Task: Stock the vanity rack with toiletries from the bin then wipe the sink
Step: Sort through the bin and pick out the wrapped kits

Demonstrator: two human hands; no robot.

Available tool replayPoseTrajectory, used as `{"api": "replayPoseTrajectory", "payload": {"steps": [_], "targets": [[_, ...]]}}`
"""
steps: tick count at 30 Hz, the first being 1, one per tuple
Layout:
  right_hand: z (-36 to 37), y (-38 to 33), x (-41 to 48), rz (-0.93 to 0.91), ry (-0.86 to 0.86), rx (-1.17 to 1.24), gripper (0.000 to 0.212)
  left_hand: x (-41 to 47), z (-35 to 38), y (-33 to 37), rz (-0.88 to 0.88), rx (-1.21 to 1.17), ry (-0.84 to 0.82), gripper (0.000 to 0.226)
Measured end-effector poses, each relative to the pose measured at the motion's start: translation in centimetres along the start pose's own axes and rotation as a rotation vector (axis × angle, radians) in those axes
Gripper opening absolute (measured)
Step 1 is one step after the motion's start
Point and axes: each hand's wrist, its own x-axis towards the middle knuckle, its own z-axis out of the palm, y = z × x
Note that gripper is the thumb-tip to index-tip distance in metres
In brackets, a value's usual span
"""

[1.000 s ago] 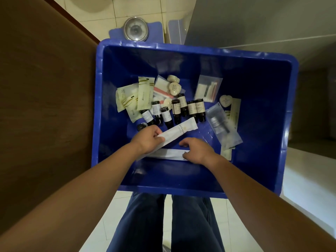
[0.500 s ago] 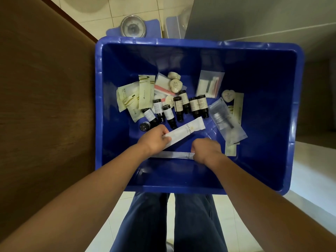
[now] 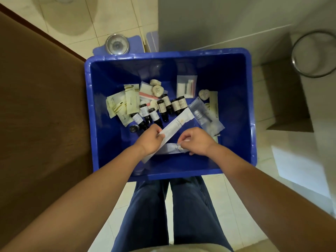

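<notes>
A deep blue bin point(image 3: 234, 57) stands on the floor in front of my legs. My left hand point(image 3: 150, 140) grips a long white sachet point(image 3: 179, 122) that points up to the right. My right hand point(image 3: 197, 140) pinches the end of a second white sachet point(image 3: 170, 149) lying flat on the bin floor. Behind them lie several small dark bottles point(image 3: 164, 108), cream sachets point(image 3: 125, 104), round soaps point(image 3: 157, 90) and clear packets point(image 3: 204, 115).
A brown wooden door or panel point(image 3: 36, 106) runs along the left. A round metal floor drain point(image 3: 117, 44) lies beyond the bin. At the right are a grey wall, a brown box point(image 3: 285, 99) and a metal-rimmed basket point(image 3: 314, 53).
My right hand has lifted and turned, its fingers now pinching the flat sachet. My left hand keeps its hold on the long sachet. The view has shifted, showing more of the right side.
</notes>
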Motion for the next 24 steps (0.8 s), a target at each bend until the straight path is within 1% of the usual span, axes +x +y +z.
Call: {"api": "replayPoseTrajectory", "payload": {"steps": [5, 10, 13, 17, 20, 24], "targets": [[-2.6, -1.8, -4.1, 0.031, 0.109, 0.167, 0.012, -2.6, -0.7, 3.7, 0.033, -0.071, 0.050, 0.009], [-5.2, -3.3, -7.9, 0.000, 0.221, 0.247, 0.009, -5.8, -1.8, 7.8, 0.131, -0.082, 0.075, 0.008], [-6.7, -4.0, -10.1, -0.057, 0.281, 0.259, 0.008, -7.5, -2.9, 10.1, 0.167, -0.060, 0.102, 0.008], [-8.6, -5.5, -13.7, -0.116, 0.363, 0.284, 0.011, -9.8, -4.3, 13.4, 0.199, -0.046, 0.141, 0.009], [-10.0, -6.1, -16.0, -0.141, 0.447, 0.363, 0.011, -11.4, -5.0, 15.7, 0.221, 0.001, 0.138, 0.015], [-11.6, -5.8, -19.6, -0.128, 0.567, 0.520, 0.010, -14.0, -4.8, 19.2, 0.312, 0.051, 0.100, 0.011]]}}
